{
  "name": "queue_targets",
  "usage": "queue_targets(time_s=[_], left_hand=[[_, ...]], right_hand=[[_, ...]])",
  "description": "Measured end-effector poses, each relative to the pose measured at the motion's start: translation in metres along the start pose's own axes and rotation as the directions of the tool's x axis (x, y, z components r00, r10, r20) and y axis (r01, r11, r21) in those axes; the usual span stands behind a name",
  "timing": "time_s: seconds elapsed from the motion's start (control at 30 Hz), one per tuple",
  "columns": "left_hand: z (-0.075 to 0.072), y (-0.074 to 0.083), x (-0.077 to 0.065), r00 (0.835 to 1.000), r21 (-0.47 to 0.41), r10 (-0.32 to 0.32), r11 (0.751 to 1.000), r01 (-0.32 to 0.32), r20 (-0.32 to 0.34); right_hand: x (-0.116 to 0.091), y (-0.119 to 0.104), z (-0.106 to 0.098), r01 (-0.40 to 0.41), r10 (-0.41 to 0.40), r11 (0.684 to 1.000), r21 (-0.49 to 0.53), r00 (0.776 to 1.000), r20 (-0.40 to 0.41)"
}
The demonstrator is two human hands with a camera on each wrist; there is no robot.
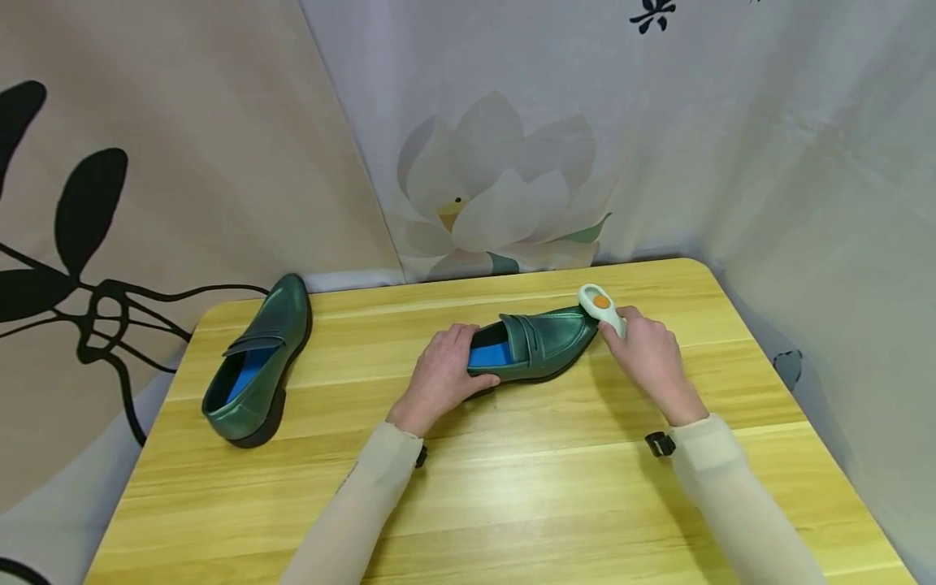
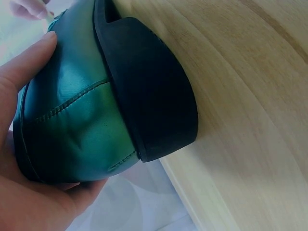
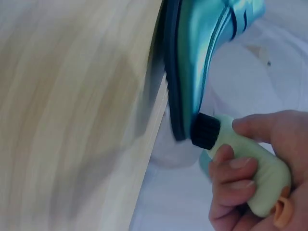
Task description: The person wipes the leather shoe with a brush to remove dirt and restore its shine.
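A dark green loafer (image 1: 557, 341) with a blue insole lies in the middle of the wooden table, toe pointing right. My left hand (image 1: 441, 370) grips its heel end, thumb on the near side and fingers over the far side. In the left wrist view the black heel (image 2: 154, 91) shows beside the table surface. My right hand (image 1: 649, 351) holds a small pale green brush (image 3: 250, 163) by its handle. Its short black bristles (image 3: 206, 131) meet the loafer's toe tip in the right wrist view. From the head view, an orange spot marks the brush's rounded head.
Another green loafer (image 1: 288, 313) stands at the table's left side, toe toward the back edge. The light wooden table (image 1: 541, 496) has rounded back corners. Behind it hangs a pale curtain (image 1: 731, 146) printed with a flower and dark leaves.
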State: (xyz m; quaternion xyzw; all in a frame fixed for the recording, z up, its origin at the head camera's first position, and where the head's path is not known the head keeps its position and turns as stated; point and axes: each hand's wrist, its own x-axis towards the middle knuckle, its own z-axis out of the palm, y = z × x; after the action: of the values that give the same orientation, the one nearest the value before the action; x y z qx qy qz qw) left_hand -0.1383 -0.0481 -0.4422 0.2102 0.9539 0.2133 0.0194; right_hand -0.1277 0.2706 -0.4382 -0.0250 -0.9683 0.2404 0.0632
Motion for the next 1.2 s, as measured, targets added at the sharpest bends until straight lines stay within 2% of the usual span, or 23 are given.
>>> queue_targets(time_s=[0.1,0.2,0.4,0.53,0.6,0.73,0.9,1.03,1.2], left_hand=[[-0.002,0.0,0.0,1.0,0.018,-0.007,1.0,0.007,0.019],[-0.01,0.0,0.0,0.997,0.012,-0.019,1.0,0.018,0.072],[-0.029,-0.005,0.004,0.973,-0.05,-0.058,0.996,0.07,0.225],[-0.03,-0.012,0.004,0.963,-0.076,-0.072,0.993,0.095,0.258],[-0.029,-0.014,0.004,0.969,-0.093,-0.059,0.992,0.083,0.241],[-0.022,-0.015,0.005,0.986,-0.104,-0.007,0.994,0.024,0.166],[-0.017,-0.017,0.004,0.997,-0.057,0.053,0.997,-0.05,0.057],[-0.015,-0.018,0.008,0.993,0.011,0.108,0.994,-0.108,-0.042],[-0.01,-0.024,0.015,0.974,0.079,0.167,0.985,-0.156,-0.152]], right_hand=[[0.0,0.008,-0.005,-0.044,0.044,0.999,0.005,0.999,-0.003],[0.0,0.012,-0.008,-0.061,0.061,0.998,0.016,0.998,0.002],[-0.007,0.009,-0.014,-0.055,0.059,0.994,0.099,0.997,-0.042],[-0.013,0.006,-0.018,-0.047,0.058,0.982,0.185,0.997,-0.056],[-0.015,0.006,-0.02,-0.042,0.056,0.976,0.215,0.997,-0.06],[-0.018,0.007,-0.021,-0.025,0.042,0.968,0.251,0.997,-0.064],[-0.019,0.007,-0.022,-0.017,0.041,0.963,0.269,0.996,-0.085],[-0.021,0.007,-0.025,-0.029,0.057,0.96,0.277,0.994,-0.095],[-0.023,0.005,-0.029,-0.034,0.061,0.958,0.286,0.994,-0.086]])
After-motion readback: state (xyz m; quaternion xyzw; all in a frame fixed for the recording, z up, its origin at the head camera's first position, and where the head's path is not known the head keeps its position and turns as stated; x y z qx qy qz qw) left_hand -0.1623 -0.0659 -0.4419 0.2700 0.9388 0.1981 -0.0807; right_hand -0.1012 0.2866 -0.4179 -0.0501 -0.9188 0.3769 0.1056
